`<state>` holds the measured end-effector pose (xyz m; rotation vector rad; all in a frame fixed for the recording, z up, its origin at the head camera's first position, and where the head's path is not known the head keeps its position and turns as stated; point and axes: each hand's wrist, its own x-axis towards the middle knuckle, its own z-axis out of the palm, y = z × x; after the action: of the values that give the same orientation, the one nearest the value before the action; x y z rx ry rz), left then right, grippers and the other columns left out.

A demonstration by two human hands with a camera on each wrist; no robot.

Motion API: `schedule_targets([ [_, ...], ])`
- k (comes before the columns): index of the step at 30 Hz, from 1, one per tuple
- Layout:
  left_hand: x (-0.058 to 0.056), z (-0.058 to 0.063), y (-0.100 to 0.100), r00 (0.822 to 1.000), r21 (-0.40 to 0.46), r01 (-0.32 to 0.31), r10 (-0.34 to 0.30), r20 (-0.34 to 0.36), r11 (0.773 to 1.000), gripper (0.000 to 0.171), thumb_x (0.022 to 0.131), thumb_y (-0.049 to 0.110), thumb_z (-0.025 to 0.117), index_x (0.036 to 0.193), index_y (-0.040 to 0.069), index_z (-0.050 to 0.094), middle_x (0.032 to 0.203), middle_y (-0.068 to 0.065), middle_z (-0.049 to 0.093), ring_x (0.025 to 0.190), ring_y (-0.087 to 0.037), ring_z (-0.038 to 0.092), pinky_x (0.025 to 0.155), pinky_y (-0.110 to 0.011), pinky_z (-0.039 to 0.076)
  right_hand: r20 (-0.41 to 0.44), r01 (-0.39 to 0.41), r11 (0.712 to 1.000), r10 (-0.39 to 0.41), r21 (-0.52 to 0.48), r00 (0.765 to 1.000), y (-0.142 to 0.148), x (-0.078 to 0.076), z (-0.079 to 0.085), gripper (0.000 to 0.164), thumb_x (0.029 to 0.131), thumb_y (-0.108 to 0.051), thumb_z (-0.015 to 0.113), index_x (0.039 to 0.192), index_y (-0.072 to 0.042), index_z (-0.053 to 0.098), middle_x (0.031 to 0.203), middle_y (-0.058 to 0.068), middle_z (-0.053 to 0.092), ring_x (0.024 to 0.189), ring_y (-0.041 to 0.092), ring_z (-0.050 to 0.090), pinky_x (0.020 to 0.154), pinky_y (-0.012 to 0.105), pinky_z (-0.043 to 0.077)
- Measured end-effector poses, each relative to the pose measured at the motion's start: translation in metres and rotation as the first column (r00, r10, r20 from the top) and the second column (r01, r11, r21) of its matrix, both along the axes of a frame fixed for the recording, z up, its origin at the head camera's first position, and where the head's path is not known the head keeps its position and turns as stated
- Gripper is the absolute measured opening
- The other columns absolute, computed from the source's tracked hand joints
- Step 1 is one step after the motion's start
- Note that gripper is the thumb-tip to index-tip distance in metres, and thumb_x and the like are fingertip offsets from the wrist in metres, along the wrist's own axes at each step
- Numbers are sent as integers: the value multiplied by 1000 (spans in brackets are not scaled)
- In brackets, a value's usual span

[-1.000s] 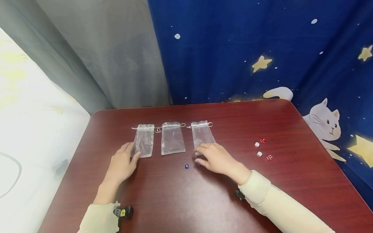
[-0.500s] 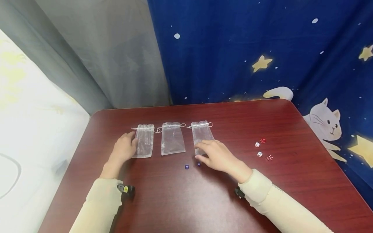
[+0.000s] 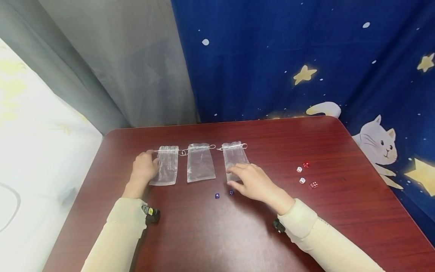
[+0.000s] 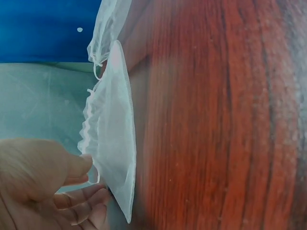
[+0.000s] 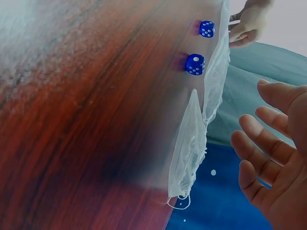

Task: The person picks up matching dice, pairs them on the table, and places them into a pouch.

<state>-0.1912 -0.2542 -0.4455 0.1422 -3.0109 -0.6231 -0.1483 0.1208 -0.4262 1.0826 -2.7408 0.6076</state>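
Three sheer white drawstring bags lie in a row: a left bag [image 3: 167, 166], a middle bag [image 3: 200, 163] and a right bag [image 3: 234, 155]. My left hand [image 3: 144, 166] is at the left bag's upper left side, its fingertips right by the drawstring [image 4: 97, 176]. Its thumb and fingers are bent and apart. My right hand [image 3: 253, 181] hovers with relaxed, spread fingers over the lower part of the right bag, holding nothing. Just in front of the bags sit two blue dice, the left die [image 3: 217, 196] and the right die [image 3: 231, 192] near my right thumb.
On the right side of the reddish-brown table [image 3: 210, 238] are two white dice [image 3: 299, 169] and two red dice [image 3: 313, 184]. A grey curtain [image 3: 153, 75] and a blue star-patterned curtain [image 3: 255, 75] hang behind the table's far edge. A white surface [image 3: 34, 170] lies left.
My left hand has moved forward along the left bag's side, from its lower corner up to the drawstring. The right hand stays almost still, and the bags and dice keep their places.
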Motion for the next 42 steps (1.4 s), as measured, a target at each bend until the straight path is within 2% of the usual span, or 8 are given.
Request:
schedule_targets([
  [8, 0, -2, 2, 997, 79, -73, 74, -15, 994, 40, 97, 15, 65, 126, -11, 57, 107, -31, 65, 104, -51, 60, 91, -63, 47, 10, 12, 1000, -13, 20, 1000, -1, 0, 0, 35, 93, -32, 74, 121, -11, 71, 115, 3, 73, 110, 25, 68, 90, 47, 54],
  [14, -2, -6, 2, 993, 82, -110, 112, -22, 991, 43, 93, 16, 70, 124, -12, 60, 105, -31, 67, 101, -51, 62, 90, -62, 48, 4, 11, 1000, -11, 12, 1000, -1, 0, 0, 35, 93, -32, 74, 120, -11, 72, 110, 1, 72, 102, 22, 69, 88, 44, 55],
  [20, -3, -8, 1, 988, 80, -152, 153, 3, 985, 17, 91, 14, 65, 97, -1, 73, 101, -27, 71, 100, -53, 64, 86, -61, 51, 5, 19, 1000, -19, 17, 1000, -1, 0, -1, 33, 92, -33, 75, 118, -12, 72, 110, 1, 73, 101, 20, 69, 87, 44, 55],
  [27, 4, -8, 0, 990, 153, -134, 140, -26, 979, 21, 96, 16, 66, 94, -1, 77, 96, -22, 74, 101, -50, 64, 88, -60, 50, 10, 18, 1000, -18, 10, 1000, -2, 1, -2, 33, 92, -30, 76, 118, -10, 72, 109, 1, 73, 100, 21, 69, 87, 45, 55],
  [30, 6, -7, 0, 988, 196, -132, 146, -58, 972, 19, 97, 14, 65, 95, -2, 76, 87, -18, 75, 89, -41, 68, 78, -52, 53, 4, 20, 1000, -20, 8, 1000, -2, 0, -3, 33, 91, -30, 76, 118, -10, 72, 109, 1, 73, 101, 21, 69, 88, 45, 55],
  [35, 9, -4, -1, 984, 299, -120, 153, -87, 947, 15, 98, 9, 64, 97, -3, 73, 79, -14, 74, 63, -20, 71, 60, -25, 53, -1, 18, 1000, -18, 14, 1000, -1, 0, -4, 33, 92, -31, 76, 117, -10, 72, 110, 2, 73, 104, 22, 69, 89, 45, 55],
  [38, 10, -2, -3, 985, 342, -115, 153, -86, 933, 16, 99, 11, 63, 99, -2, 73, 81, -14, 75, 63, -17, 72, 60, -16, 50, -3, 16, 1000, -16, 17, 1000, -1, 0, -3, 33, 92, -32, 75, 116, -11, 72, 111, 2, 73, 105, 23, 69, 90, 45, 55],
  [42, 10, 0, -3, 985, 370, -106, 148, -87, 923, 19, 101, 14, 62, 103, -1, 73, 84, -14, 76, 68, -18, 73, 62, -13, 52, -6, 13, 1000, -13, 14, 1000, -1, 0, -3, 32, 92, -32, 75, 116, -10, 72, 110, 2, 73, 104, 23, 69, 90, 45, 55],
])
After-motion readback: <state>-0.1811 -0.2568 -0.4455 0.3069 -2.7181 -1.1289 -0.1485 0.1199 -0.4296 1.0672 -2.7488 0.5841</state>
